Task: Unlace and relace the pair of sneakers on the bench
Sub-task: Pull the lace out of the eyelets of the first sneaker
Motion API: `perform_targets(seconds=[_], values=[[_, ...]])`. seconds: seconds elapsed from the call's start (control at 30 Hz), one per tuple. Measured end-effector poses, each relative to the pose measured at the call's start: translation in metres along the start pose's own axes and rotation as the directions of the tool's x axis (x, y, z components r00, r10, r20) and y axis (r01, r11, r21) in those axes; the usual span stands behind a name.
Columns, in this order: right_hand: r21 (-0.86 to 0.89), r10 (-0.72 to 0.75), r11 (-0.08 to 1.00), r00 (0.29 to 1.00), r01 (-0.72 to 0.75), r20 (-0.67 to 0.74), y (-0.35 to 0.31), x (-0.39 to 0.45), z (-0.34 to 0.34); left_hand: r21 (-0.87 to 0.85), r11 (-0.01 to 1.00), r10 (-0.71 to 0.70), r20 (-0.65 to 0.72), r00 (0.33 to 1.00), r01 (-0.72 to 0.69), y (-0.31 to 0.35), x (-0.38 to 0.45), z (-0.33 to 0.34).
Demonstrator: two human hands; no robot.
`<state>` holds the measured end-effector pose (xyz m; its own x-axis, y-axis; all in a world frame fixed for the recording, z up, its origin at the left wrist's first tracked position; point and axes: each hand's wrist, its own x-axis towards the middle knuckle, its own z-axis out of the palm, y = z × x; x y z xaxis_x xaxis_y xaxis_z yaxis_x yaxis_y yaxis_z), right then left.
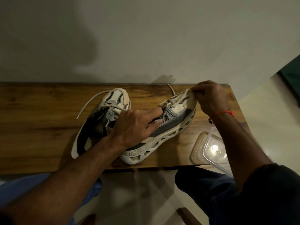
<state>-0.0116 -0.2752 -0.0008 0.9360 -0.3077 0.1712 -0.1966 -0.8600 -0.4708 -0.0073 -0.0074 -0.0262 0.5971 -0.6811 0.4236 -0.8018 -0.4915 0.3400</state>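
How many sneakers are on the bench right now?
2. The left sneaker lies on the bench beside the left hand; the right sneaker is held by both hands, the right hand at its toe.

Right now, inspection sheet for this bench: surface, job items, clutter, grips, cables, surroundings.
Surface: wooden bench against a pale wall.
Job's things: left sneaker lying with one lace end trailing on the bench; right sneaker tilted onto its side, laces loose at the toe.
Clutter: clear plastic container at the bench's near right edge.
Grips: left hand holds the right sneaker at its collar; right hand pinches its toe end, lace or fabric unclear.
Cables: nothing seen.
Surroundings: light floor; the person's knees under the bench.
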Motion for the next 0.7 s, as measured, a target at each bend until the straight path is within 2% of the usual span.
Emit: perform_targets(seconds=[0.1, 0.2, 0.27, 0.33, 0.5, 0.7], values=[[0.024, -0.078, 0.997, 0.997, 0.078, 0.001, -0.015, -0.004, 0.000, 0.031, 1.000, 0.001, -0.047, 0.999, 0.001, -0.002, -0.001, 0.002], [0.069, -0.205, 0.978, 0.960, 0.196, 0.190, -0.043, -0.014, 0.005, 0.057, 0.998, -0.026, -0.051, 0.998, 0.029, -0.005, -0.002, 0.002], [0.089, -0.236, 0.972, 0.927, 0.219, 0.293, -0.052, -0.018, 0.008, 0.066, 0.997, -0.031, -0.051, 0.998, 0.035, -0.006, -0.003, 0.002], [0.124, -0.213, 0.975, 0.937, 0.185, 0.277, -0.051, -0.016, 0.004, 0.065, 0.998, -0.019, -0.051, 0.999, 0.022, -0.006, -0.003, 0.002], [0.034, -0.073, 0.997, 0.996, 0.071, 0.048, -0.033, -0.010, -0.005, 0.031, 0.999, 0.038, -0.070, 0.997, -0.036, 0.002, -0.001, 0.006], [0.022, -0.180, 0.984, 0.964, 0.180, 0.196, -0.053, -0.014, -0.003, 0.015, 1.000, -0.009, -0.054, 0.999, 0.009, -0.004, -0.003, 0.005]])
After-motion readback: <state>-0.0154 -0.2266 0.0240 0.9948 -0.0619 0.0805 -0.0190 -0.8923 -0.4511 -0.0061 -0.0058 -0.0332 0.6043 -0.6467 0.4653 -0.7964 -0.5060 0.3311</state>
